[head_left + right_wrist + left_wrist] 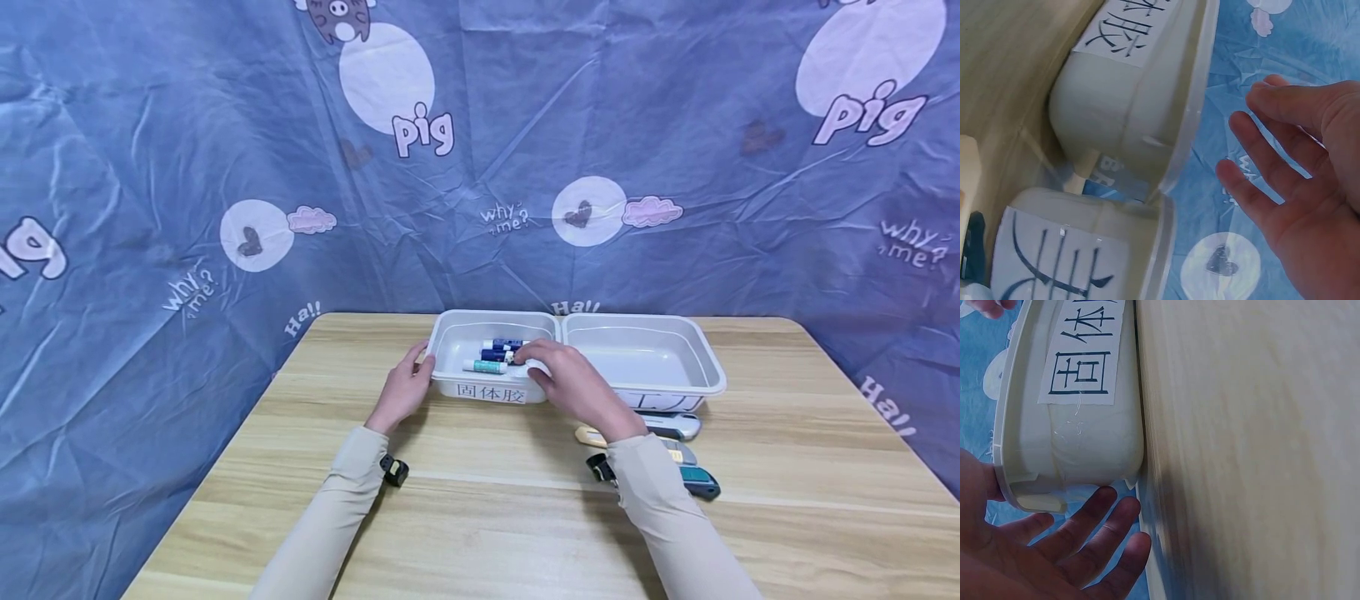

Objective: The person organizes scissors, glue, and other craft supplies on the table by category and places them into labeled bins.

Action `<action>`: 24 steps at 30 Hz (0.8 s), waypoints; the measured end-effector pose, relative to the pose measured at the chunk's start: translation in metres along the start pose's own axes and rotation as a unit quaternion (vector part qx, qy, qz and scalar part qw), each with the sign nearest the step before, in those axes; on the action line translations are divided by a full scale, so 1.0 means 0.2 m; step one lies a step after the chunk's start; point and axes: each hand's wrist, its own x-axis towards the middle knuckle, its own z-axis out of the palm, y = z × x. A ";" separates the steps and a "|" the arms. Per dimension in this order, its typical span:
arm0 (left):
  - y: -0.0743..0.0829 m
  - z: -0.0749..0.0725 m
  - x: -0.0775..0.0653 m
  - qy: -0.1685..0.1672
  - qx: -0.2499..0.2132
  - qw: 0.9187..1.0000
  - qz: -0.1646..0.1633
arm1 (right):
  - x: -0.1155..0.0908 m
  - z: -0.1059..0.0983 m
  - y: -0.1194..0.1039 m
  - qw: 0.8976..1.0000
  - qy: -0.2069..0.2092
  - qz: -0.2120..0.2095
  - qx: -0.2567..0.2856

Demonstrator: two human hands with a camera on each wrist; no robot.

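Three glue sticks lie in the left white bin: a teal and white one at the front, a dark blue one in the middle, and a blue one with a white end behind. My right hand hovers over that bin's right part, fingertips beside the glue sticks' right ends. The right wrist view shows its fingers loosely bent, nothing visible between them. At the bin's left end is my left hand. In the left wrist view its spread fingers are against the end wall, the thumb at the rim.
To the right, a second white bin adjoins the first. Both have paper labels with black characters in front. Several utility knives lie before the right bin, one with a teal part, partly behind my right forearm. A blue patterned cloth hangs behind the table.
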 end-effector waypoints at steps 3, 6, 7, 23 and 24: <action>0.00 0.00 0.00 0.001 0.000 1.000 0.001 | 0.00 -0.02 -0.02 1.000 -0.008 0.008 0.000; 0.00 0.00 -0.01 -0.002 -0.001 1.000 0.002 | -0.01 -0.05 -0.04 1.000 -0.012 0.019 -0.001; 0.00 -0.01 -0.01 -0.003 -0.002 1.000 0.003 | -0.01 -0.06 -0.04 1.000 -0.013 0.022 -0.001; 0.00 -0.02 -0.01 -0.007 0.000 1.000 0.010 | -0.28 -0.27 -0.04 0.994 -0.020 0.008 -0.108; -0.01 -0.02 -0.01 -0.008 0.000 1.000 0.010 | -0.30 -0.28 -0.04 0.994 -0.021 0.011 -0.109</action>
